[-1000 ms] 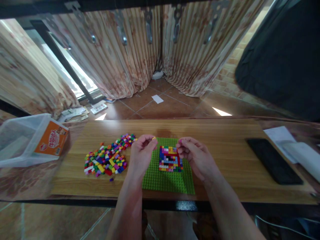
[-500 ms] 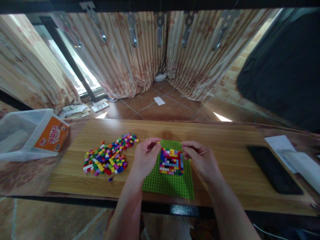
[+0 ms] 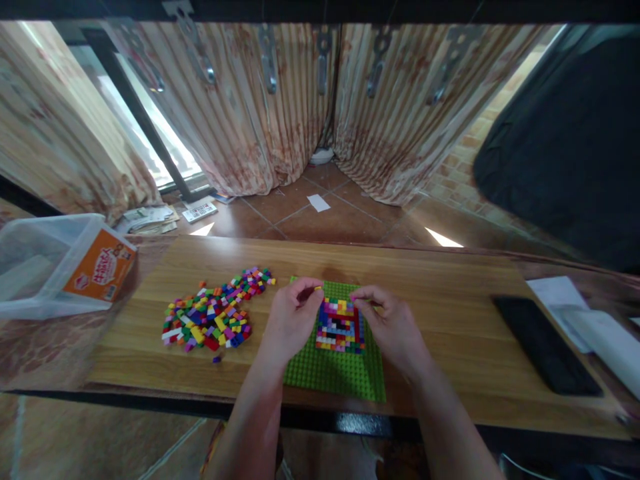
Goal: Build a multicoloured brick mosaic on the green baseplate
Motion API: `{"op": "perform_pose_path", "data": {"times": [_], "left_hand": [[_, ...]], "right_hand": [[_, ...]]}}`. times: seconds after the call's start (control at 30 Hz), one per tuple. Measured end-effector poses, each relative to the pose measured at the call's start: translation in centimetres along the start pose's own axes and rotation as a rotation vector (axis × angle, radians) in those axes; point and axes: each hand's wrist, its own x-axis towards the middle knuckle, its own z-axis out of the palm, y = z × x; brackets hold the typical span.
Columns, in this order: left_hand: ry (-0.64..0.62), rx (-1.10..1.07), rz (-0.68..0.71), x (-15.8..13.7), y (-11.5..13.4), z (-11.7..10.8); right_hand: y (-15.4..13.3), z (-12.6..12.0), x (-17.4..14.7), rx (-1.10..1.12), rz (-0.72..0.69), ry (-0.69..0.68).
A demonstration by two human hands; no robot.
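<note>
A green studded baseplate (image 3: 334, 375) lies on the table before me, bearing a block of multicoloured toy bricks (image 3: 341, 325). My left hand (image 3: 295, 320) is over the plate's left side, thumb and forefinger pinching a small yellow toy brick (image 3: 319, 288). At the upper right corner of the brick block, my right hand (image 3: 390, 323) has its fingertips pinched together on a small toy brick, which they mostly hide. A loose pile of mixed bricks (image 3: 207, 317) lies left of my left hand, with one purple brick (image 3: 217, 359) apart from it.
The wooden table (image 3: 450, 320) has a black phone-like slab (image 3: 547, 345) at its right end, beside white papers (image 3: 565, 300). A clear plastic bin (image 3: 45, 300) with an orange label stands off the left end. Curtains (image 3: 295, 120) hang behind.
My right hand has moved left, from beside the plate's right edge to the brick block's upper right corner. My left hand stays nearly in place, still pinching the yellow brick.
</note>
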Motion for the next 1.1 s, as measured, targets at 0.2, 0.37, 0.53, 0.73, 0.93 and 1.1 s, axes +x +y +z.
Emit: {"op": "perform_pose_path", "data": {"times": [0.2, 0.37, 0.53, 0.73, 0.93, 1.1], "left_hand": [[0.006, 0.012, 0.011, 0.1, -0.2, -0.1], [-0.012, 0.034, 0.015, 0.1, -0.1, -0.1], [-0.040, 0.089, 0.005, 0.0, -0.1, 0.0], [-0.027, 0.108, 0.020, 0.0, -0.1, 0.0], [-0.057, 0.182, 0.031, 0.1, -0.2, -0.1], [-0.066, 0.190, 0.015, 0.1, -0.2, 0.0]], "right_hand": [[0.6, 0.8, 0.2, 0.128, 0.100, -0.057], [0.9, 0.4, 0.0, 0.071, 0.081, -0.107], [0.7, 0.1, 0.0, 0.007, 0.036, -0.096], [0.9, -0.5, -0.1, 0.055, -0.011, -0.109], [0.8, -0.5, -0.3, 0.069, -0.083, -0.158], [0.9, -0.2, -0.1, 0.018, -0.083, -0.112]]}}
